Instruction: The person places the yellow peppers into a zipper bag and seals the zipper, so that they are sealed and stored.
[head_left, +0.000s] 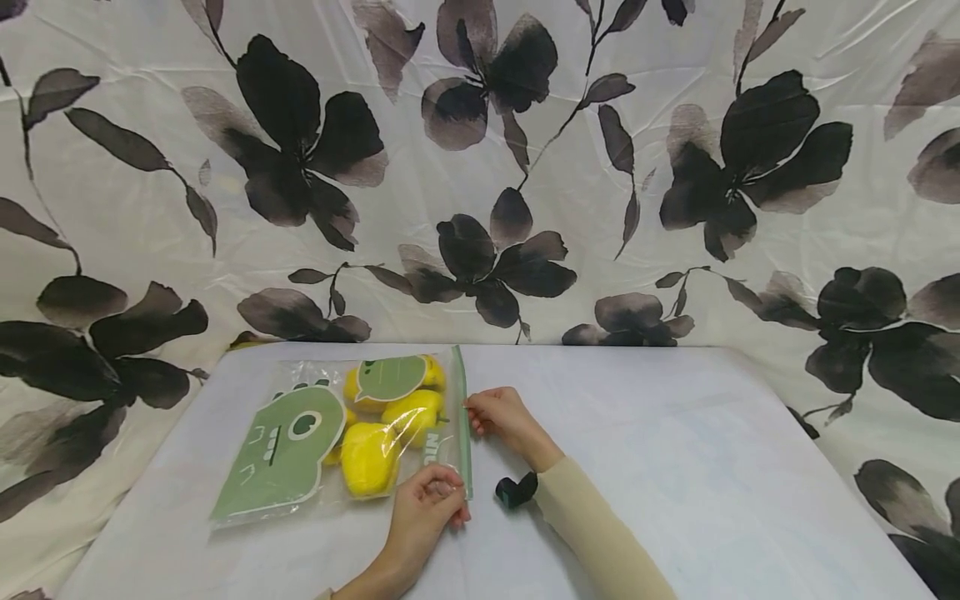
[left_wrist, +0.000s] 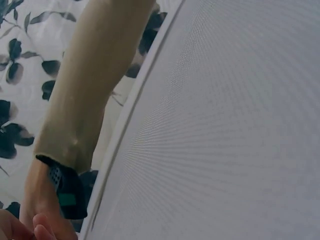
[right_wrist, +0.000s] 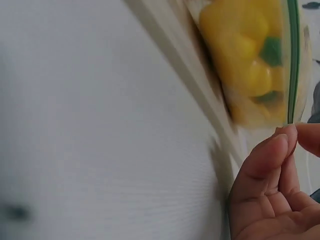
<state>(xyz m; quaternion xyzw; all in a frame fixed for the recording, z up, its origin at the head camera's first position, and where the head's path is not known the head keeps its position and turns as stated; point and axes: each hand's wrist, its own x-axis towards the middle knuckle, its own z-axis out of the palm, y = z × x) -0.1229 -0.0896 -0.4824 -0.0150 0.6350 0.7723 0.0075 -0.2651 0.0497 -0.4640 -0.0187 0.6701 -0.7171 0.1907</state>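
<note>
A clear zip bag (head_left: 288, 450) with a green dinosaur print lies on the white table, its green zip edge to the right. Several yellow pepper-shaped pieces (head_left: 371, 458) are inside, also visible through the plastic in the right wrist view. My right hand (head_left: 513, 425) pinches the zip strip (right_wrist: 293, 65) between thumb and finger, above the middle of that edge. Down at the near end of the same edge, my left hand (head_left: 427, 510) grips the bag with curled fingers; the exact contact is partly hidden. Only its fingertips (left_wrist: 42, 227) show in the left wrist view.
The white table (head_left: 675, 467) extends right of the bag. A dark wrist device (head_left: 516, 492) sits by the right sleeve's cuff (head_left: 562, 479). Behind the table hangs a cloth (head_left: 600, 208) printed with dark flowers.
</note>
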